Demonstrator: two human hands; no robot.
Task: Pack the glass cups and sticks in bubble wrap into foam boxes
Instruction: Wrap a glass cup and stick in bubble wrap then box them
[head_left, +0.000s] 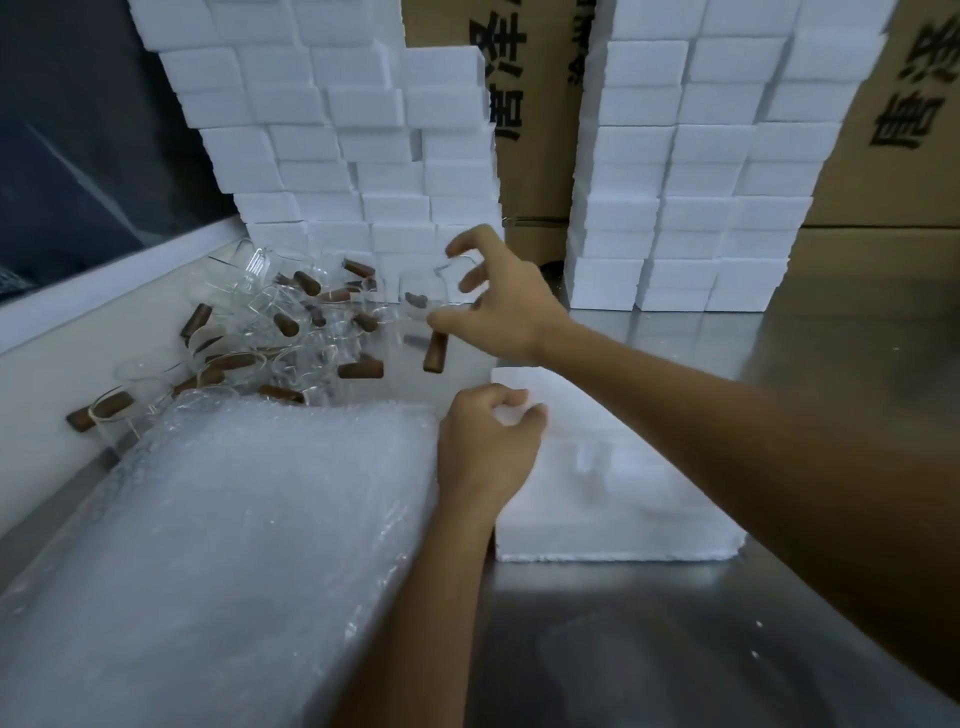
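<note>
Lifting a glass cup (441, 306) in right hand (498, 306) grip, left hand (485, 447) pinching bubble wrap (234, 519) edge

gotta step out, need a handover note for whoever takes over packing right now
Right hand: holds a glass cup with a brown handle, lifted over the cup pile.
Left hand: loosely curled at the edge of the bubble wrap stack, next to the foam box; grip unclear.
Done: one cup picked up.
Left: wrap it, box it, then work through the pile. Foam box stacks stand behind.
</note>
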